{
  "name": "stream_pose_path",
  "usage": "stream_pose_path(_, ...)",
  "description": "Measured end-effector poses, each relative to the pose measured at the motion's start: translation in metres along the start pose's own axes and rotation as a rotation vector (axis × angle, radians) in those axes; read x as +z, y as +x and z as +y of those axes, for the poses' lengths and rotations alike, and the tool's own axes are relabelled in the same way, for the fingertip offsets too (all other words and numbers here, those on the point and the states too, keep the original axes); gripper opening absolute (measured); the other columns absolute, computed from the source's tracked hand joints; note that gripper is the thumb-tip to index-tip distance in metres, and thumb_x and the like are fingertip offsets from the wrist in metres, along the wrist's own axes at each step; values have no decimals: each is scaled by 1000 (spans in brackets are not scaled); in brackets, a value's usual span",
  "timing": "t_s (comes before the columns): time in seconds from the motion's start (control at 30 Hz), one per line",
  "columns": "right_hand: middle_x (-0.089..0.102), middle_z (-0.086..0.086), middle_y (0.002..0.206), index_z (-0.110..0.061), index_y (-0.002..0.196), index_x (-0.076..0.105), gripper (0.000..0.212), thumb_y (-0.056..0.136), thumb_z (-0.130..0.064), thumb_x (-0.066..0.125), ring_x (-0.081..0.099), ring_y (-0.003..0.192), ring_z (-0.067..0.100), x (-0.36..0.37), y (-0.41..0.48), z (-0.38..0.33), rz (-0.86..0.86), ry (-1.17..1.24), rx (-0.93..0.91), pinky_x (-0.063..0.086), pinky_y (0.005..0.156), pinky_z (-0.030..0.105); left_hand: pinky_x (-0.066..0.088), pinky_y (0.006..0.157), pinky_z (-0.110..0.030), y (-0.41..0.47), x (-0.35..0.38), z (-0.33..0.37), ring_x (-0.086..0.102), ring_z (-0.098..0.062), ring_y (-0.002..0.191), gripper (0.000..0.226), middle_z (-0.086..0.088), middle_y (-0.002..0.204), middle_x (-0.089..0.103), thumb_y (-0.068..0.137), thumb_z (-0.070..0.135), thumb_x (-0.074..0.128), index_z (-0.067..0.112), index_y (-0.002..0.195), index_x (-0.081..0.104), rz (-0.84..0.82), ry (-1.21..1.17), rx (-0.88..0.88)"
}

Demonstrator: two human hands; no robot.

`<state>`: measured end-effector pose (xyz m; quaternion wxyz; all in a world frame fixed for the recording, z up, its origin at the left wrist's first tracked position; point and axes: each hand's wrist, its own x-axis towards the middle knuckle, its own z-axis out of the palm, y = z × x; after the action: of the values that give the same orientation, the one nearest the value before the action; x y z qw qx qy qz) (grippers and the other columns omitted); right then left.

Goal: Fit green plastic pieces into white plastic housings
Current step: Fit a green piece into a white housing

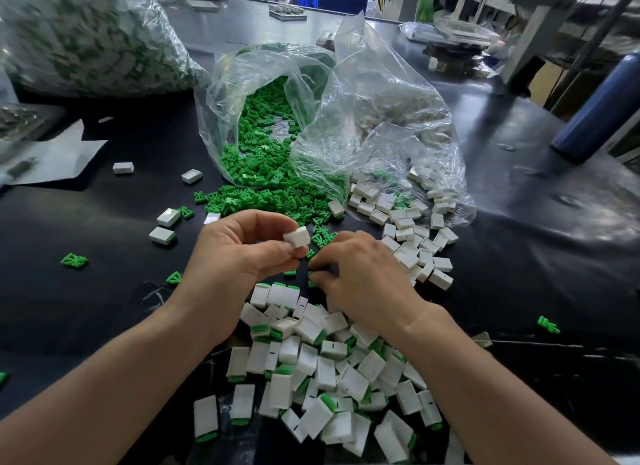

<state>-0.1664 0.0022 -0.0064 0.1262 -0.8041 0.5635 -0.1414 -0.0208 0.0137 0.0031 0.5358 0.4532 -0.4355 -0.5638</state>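
Pretty bright overhead light, glare streaks on the glossy black tabletop point(519, 187) and crinkly clear plastic bag point(363, 93); edges blurry and fisheye-warped.

Matt wht plastic housings point(306, 359), green plastic pcs point(263, 163), glossy bag point(363, 93)
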Motion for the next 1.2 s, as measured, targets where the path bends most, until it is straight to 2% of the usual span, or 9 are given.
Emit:
stream_pose_path(0.2, 60, 1, 102, -19, 94, 62, 10, 86, -25, 61, 50, 101, 22, -3, 0, -1, -37, 49, 26, 37, 85, 32, 57, 60, -22, 0, 0, -3, 65, -20, 71, 23, -6, 73, 68, 69, -10, 65, 12, 73, 67, 5, 55, 8)
stream_pose_path(0.3, 62, 4, 96, -16, 92, 56, 7, 87, -19, 59, 54, 94, 25, -4, -2, 0, 6, 102, 27, 39, 79, 34, 57, 61, -23, 0, -1, -3, 66, -23, 75, 28, -8, 73, 66, 73, -11, 62, 16, 66, 69, -4, 44, -1)
stream_pose_path(0.4, 62, 3, 88, -17, 94, 55, 8, 87, -16, 59, 55, 85, 23, -9, -2, 2, 92, 239, 45, 42, 76, 34, 55, 56, -21, -1, 1, -2, 68, -17, 67, 31, -6, 71, 65, 74, -12, 61, 17, 69, 69, -30, 71, 0)
stream_pose_path(0.5, 57, -8, 80, -16, 101, 65, 16, 86, -14, 61, 53, 78, 10, -14, -1, 5, 172, 378, 69, 41, 72, 19, 54, 56, -20, -1, 1, -3, 64, -16, 67, 29, -6, 77, 62, 63, -3, 70, 19, 82, 67, -25, 114, 27)
stream_pose_path(0.63, 54, -20, 69, -17, 94, 70, 13, 83, -12, 65, 53, 69, 0, -16, -1, 8, 221, 468, 78, 41, 67, 8, 57, 71, -35, -2, 1, -1, 64, -28, 78, 25, -11, 78, 62, 64, -8, 68, 13, 78, 63, -1, 90, 8)
stream_pose_path(0.77, 57, -19, 70, -16, 91, 70, 11, 83, -10, 65, 58, 72, 4, -15, -1, 8, 229, 494, 72, 46, 72, 15, 53, 53, -20, -3, 2, -1, 63, -14, 62, 27, -1, 63, 64, 71, -15, 65, 12, 75, 64, -15, 136, 32)
stream_pose_path(0.93, 63, -15, 70, -30, 75, 63, 25, 82, -6, 66, 60, 68, 1, -21, -2, 8, 258, 678, 48, 47, 69, 15, 50, 52, -16, -3, 1, 0, 60, -6, 56, 18, 4, 62, 67, 63, 1, 73, 18, 67, 70, -51, 153, 67)
stream_pose_path(1.07, 65, -16, 66, -26, 74, 67, 26, 80, 0, 66, 60, 65, -5, -27, -5, 3, 246, 904, 1, 45, 65, 8, 51, 53, -17, -3, 1, -1, 65, -8, 61, 11, 1, 65, 70, 56, 13, 70, 21, 64, 72, -82, 112, 54)
stream_pose_path(1.2, 65, -15, 67, -23, 77, 68, 23, 81, 0, 65, 59, 63, -6, -28, -7, -2, 218, 914, -52, 45, 64, 8, 53, 56, -19, -4, 1, -1, 68, -12, 65, 13, -3, 68, 70, 57, 15, 70, 23, 68, 74, -110, 96, 53)
